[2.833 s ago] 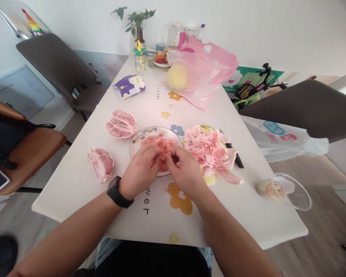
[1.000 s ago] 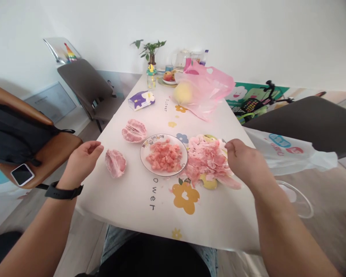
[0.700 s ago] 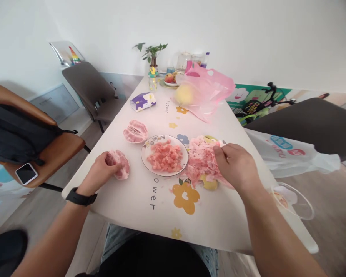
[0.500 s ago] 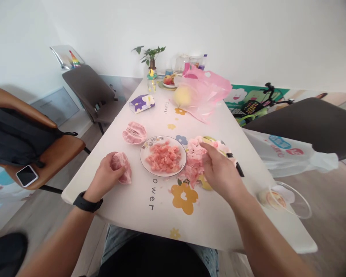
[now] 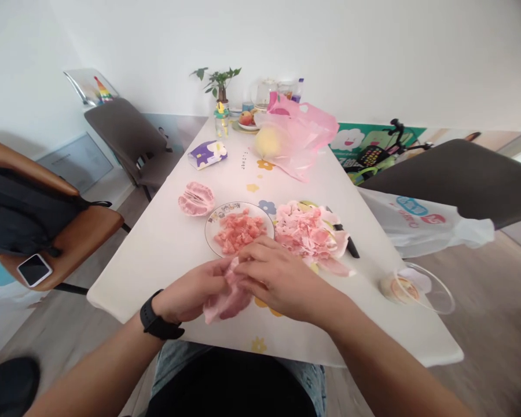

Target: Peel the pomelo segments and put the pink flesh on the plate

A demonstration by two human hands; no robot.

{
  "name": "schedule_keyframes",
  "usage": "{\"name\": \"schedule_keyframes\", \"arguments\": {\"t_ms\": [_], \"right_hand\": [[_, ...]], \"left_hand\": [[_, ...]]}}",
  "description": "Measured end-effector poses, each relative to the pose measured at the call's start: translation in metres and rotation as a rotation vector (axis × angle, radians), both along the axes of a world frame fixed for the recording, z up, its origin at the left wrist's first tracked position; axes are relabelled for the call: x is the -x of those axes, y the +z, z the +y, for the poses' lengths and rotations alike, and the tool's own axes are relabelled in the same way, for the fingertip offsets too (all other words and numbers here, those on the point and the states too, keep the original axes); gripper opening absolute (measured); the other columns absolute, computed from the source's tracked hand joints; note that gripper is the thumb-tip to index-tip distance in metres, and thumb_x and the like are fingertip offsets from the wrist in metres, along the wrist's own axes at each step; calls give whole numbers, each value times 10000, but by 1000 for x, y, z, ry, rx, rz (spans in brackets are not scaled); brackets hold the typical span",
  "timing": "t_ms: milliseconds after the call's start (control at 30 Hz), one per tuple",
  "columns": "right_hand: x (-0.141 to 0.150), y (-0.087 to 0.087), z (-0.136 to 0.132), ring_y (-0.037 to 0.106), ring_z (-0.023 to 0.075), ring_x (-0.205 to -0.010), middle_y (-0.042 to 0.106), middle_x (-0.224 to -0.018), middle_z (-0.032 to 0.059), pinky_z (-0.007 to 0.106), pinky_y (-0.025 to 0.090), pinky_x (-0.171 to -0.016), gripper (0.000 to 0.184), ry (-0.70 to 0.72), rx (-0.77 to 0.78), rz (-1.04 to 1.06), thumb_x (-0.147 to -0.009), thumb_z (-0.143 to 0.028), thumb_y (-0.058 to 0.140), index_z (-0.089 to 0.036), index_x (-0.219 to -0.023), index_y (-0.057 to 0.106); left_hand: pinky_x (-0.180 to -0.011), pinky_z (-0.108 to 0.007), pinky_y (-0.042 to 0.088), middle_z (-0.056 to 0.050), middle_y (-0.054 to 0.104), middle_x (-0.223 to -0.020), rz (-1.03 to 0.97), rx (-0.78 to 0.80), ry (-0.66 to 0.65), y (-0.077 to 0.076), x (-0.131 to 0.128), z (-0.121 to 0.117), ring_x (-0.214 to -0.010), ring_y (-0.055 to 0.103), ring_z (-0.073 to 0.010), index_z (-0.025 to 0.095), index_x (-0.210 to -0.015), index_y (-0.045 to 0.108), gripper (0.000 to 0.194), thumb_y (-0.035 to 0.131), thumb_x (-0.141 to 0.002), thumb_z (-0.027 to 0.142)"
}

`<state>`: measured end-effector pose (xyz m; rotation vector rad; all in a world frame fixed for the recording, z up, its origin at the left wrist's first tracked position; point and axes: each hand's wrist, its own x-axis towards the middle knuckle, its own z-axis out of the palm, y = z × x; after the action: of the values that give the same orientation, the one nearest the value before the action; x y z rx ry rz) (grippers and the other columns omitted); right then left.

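Close to the table's front edge, my left hand [image 5: 195,292] grips a piece of pink pomelo [image 5: 230,304]. My right hand [image 5: 282,281] has its curled fingers on the upper right side of that piece, partly covering it. Just beyond my hands is a plate [image 5: 209,234] heaped with peeled pomelo flesh [image 5: 238,230]. A larger unpeeled pomelo portion [image 5: 196,199], still in its pale membrane, sits left of the plate. To the right lies a pile of pink membrane and peel scraps [image 5: 306,231].
A dark handle [image 5: 353,248] pokes out beside the scraps. A clear container [image 5: 423,288] rests at the right edge. Farther back are a purple tissue pack [image 5: 207,154], a pink plastic bag [image 5: 306,136] with a yellow round fruit [image 5: 268,142], and a potted plant [image 5: 221,87].
My left hand has brought the pomelo piece rightward and nearer to me. My right hand has left the scrap pile and come over to that piece. The view has shifted slightly.
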<state>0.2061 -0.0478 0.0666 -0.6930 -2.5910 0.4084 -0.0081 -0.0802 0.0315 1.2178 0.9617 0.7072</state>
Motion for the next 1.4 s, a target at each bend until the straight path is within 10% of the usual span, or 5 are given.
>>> {"name": "schedule_keyframes", "arguments": {"t_ms": [133,600,933,1200,1400], "right_hand": [[-17,1,2,612,212,-936,716,-980,43,354,509,-828,114,7,73,-58,-1004,-205,704,-215,-921,782],[-19,-31,2,586,236,-846,670,-878,89,388,521,-820,273,-154,-200,-60,-1064,-167,472,-174,-862,656],[-55,-26,22,634,187,-661,688,-776,13,315,505,-633,188,-717,375,303,-1020,-385,518,-238,-938,601],[-127,-49,48,707,346,-1133,727,-1252,188,536,555,-1009,287,-646,-167,-133,-985,-239,495,-191,-1003,777],[-101,-45,22,652,400,-1260,705,-1342,228,625,520,-1093,297,-855,-315,80,-1042,-300,525,-157,-1197,734]], "left_hand": [[-655,-265,450,-25,659,-890,-169,263,-168,2,-11,3,-764,596,-156,200,-967,666,288,657,-687,134],[-571,-250,419,23,623,-750,133,112,-188,20,-24,12,-635,558,-142,193,-1050,649,361,590,-703,110],[-496,-241,410,-5,727,-825,174,111,-162,14,-22,6,-546,557,-135,268,-1440,656,675,690,-768,205],[-494,-220,292,13,602,-754,-88,158,-80,13,-24,31,-561,445,-88,179,-1211,723,479,671,-735,168],[-594,-225,420,-26,676,-934,-247,146,2,6,-38,44,-730,599,-126,179,-1190,693,477,744,-716,164]]}}
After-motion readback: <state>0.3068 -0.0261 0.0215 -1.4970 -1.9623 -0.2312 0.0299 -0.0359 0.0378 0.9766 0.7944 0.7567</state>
